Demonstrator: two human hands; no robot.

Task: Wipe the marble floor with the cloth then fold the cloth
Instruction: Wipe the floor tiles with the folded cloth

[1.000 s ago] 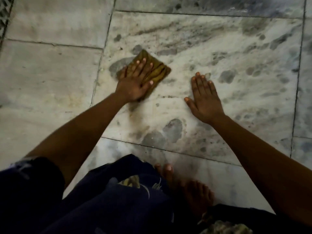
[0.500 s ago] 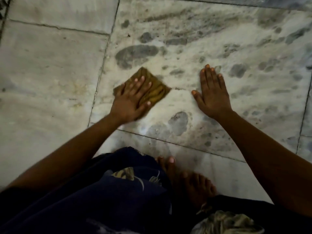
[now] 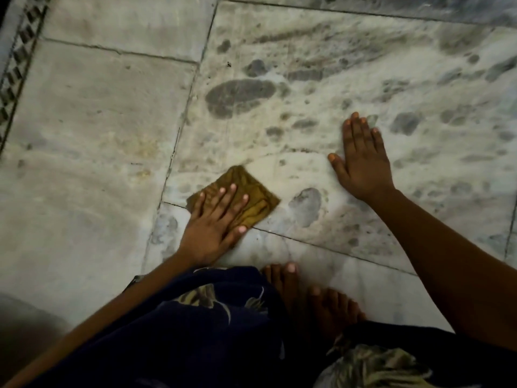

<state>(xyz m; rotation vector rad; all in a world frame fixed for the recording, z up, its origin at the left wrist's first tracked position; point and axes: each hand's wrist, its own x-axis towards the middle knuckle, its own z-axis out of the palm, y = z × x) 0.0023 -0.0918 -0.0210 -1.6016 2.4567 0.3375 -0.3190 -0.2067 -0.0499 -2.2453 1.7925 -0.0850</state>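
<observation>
A folded mustard-brown cloth (image 3: 251, 196) lies flat on the marble floor (image 3: 307, 88), close to a tile joint. My left hand (image 3: 214, 225) presses down on the cloth's near half with fingers spread; the far corner sticks out beyond the fingertips. My right hand (image 3: 361, 161) rests palm-down on bare marble to the right of the cloth, fingers together, holding nothing. The slab under both hands is white with grey blotches.
My bare feet (image 3: 316, 298) stand on the tile just below the cloth, with dark blue patterned clothing (image 3: 207, 326) over my knees. A dark patterned border strip (image 3: 19, 68) runs along the far left edge. Plainer pale tiles (image 3: 84, 135) lie to the left.
My left hand has dragged the cloth toward me, from the upper part of the blotched slab down to its near joint. My right hand has stayed planted on the floor.
</observation>
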